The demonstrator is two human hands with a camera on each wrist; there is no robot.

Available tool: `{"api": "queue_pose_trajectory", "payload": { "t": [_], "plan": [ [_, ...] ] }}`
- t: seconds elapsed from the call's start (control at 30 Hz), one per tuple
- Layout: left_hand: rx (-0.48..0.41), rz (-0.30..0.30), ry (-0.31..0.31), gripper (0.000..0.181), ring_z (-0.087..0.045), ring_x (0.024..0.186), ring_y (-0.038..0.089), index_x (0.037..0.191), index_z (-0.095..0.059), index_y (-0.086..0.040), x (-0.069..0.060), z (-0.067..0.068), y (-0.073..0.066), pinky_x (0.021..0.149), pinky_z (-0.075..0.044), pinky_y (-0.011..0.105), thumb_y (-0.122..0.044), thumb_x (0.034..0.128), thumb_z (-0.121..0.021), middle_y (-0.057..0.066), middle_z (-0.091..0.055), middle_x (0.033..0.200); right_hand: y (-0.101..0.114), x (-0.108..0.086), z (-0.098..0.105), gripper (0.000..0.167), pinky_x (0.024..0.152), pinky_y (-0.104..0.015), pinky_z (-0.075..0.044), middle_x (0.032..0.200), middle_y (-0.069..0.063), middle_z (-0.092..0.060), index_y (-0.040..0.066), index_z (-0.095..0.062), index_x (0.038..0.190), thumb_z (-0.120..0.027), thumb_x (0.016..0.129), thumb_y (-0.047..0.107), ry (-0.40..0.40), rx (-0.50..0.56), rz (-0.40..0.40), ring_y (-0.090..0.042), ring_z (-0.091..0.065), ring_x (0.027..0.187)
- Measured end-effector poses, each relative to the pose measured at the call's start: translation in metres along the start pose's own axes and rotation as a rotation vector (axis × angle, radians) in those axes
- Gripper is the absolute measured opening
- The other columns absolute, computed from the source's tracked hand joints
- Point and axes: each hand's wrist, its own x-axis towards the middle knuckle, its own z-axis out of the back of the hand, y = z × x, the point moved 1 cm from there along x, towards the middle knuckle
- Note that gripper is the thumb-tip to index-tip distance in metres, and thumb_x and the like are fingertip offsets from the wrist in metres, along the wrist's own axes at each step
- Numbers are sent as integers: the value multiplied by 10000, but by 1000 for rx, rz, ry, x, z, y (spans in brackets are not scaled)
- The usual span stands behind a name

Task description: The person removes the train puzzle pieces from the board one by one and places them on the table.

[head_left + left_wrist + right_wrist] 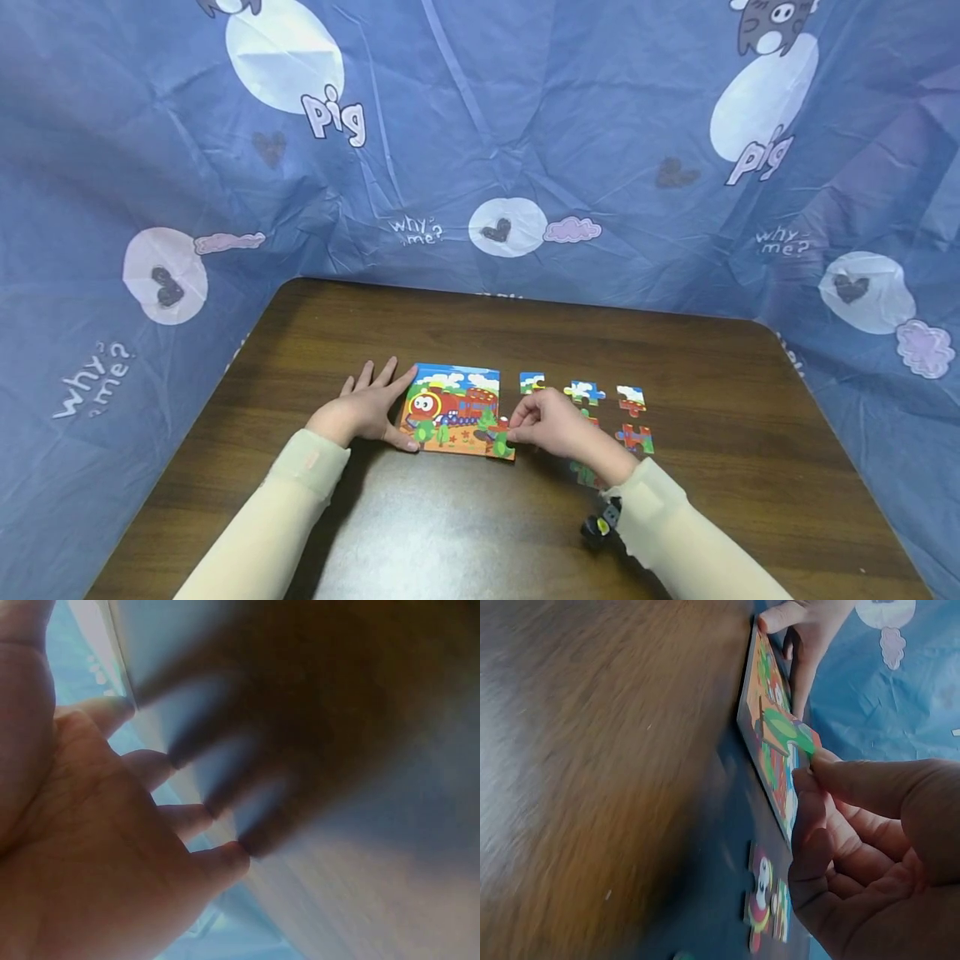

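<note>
A train picture puzzle board (450, 404) lies flat near the middle of the table. My left hand (362, 411) rests at its left side with fingers spread, the thumb by the lower left corner; in the left wrist view its fingertips (225, 866) touch the tabletop. Over the board's lower right corner, my right hand (553, 427) pinches a green and orange puzzle piece (500, 443) between thumb and fingers. The right wrist view shows this puzzle piece (784, 731) tilted against the board's face. Whether it lies fully flat cannot be told.
Several loose puzzle pieces lie right of the board, among them a sky piece (531, 382) and a red piece (636, 438); my right hand and forearm partly cover some. A black device (600, 525) sits at the right wrist. A blue printed curtain (450, 167) surrounds the wooden table (735, 500).
</note>
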Motion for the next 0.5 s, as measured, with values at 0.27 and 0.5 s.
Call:
{"api": "queue_pose_trajectory", "payload": {
  "t": [0.27,0.5],
  "plan": [
    [11,5,-4,1316,37,1483,520,1655,-143,-182,2,-1,2,1135,-49,683,-642,663,-876,219,-19,1674,-14,-15,13,114,582,-339,-490,768,-77,-705,82,-705,840,-785,913,120,36,17,-61,-192,-603,652],
    [10,2,0,1312,42,1485,514,1656,-141,-191,2,-1,2,1138,-46,679,-649,665,-870,211,-16,1677,-19,-27,20,127,562,-310,-455,716,-60,-682,58,-702,809,-786,900,86,28,5,-121,-129,-532,598]
  ]
}}
